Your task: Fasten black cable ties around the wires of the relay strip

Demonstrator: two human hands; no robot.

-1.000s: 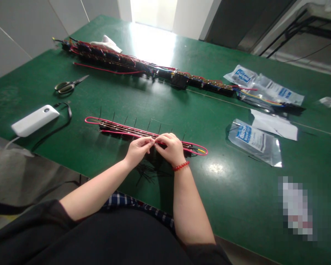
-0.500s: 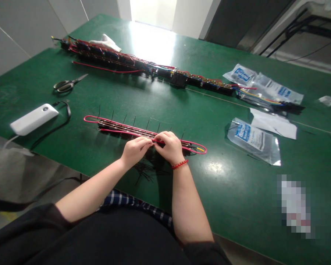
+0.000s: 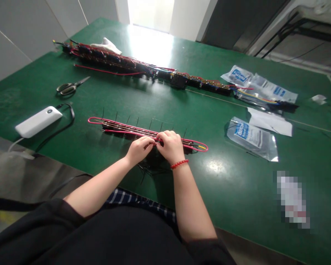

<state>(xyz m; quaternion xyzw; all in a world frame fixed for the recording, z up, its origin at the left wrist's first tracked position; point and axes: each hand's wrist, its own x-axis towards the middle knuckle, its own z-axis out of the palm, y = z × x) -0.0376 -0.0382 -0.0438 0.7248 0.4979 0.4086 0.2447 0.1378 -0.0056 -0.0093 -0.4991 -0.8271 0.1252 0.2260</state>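
Across a green tabletop [image 3: 237, 184] backed by grey wall panels [image 3: 13, 33], bending over a narrow black strip with red wires [image 3: 127, 129], lying near the front edge. Holding the left hand [image 3: 140, 149] and right hand [image 3: 171, 146] almost fingertip to fingertip at its middle, curling both narrow, not managing to tell whether gripping anything. Wearing a red beaded bracelet [image 3: 179, 164] on the right wrist. Seeing scissors [image 3: 68, 88] and a white device [image 3: 38, 121] leftward, a longer wired bundle [image 3: 160, 73] behind, plastic bags [image 3: 252, 137] rightward.
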